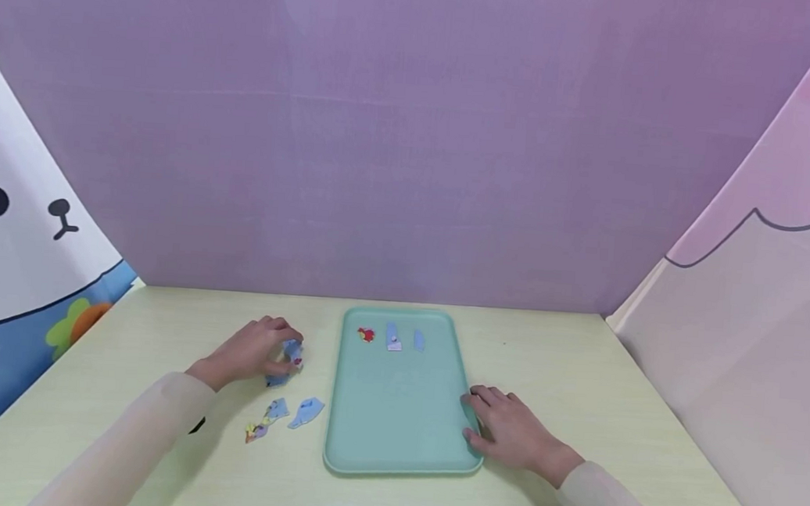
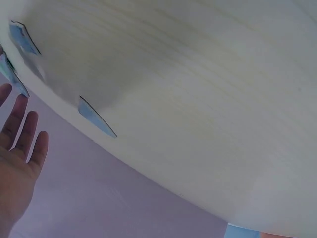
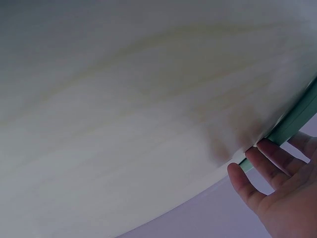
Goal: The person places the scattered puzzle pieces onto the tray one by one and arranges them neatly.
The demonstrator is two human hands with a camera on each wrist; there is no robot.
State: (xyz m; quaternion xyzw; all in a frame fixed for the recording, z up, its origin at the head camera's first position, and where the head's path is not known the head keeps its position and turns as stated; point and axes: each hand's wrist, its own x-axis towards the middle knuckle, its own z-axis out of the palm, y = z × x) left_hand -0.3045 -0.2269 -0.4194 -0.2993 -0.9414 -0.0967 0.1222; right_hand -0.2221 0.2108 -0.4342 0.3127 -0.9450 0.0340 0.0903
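My left hand (image 1: 252, 350) pinches a blue printed puzzle piece (image 1: 293, 351) between thumb and fingers, left of the tray. In the left wrist view the fingertips are right at the edge of this piece (image 2: 13, 74). Partly under that hand lies another blue piece (image 1: 276, 380). Nearer the front are a blue piece (image 1: 307, 412) and several overlapping blue, yellow and purple pieces (image 1: 265, 422). On the right, my other hand (image 1: 511, 429) touches the rim of the green tray (image 1: 402, 441) with relaxed fingers; the right wrist view shows fingertips along the tray's edge (image 3: 292, 121).
Inside the tray, near its far end, lie a red piece (image 1: 366, 334), a tall light-blue piece (image 1: 393, 336) and a small blue piece (image 1: 419, 340). The pale wooden table (image 1: 580, 375) meets a purple backdrop (image 1: 411, 167). Cartoon-printed cloths (image 1: 15, 179) hang at both sides.
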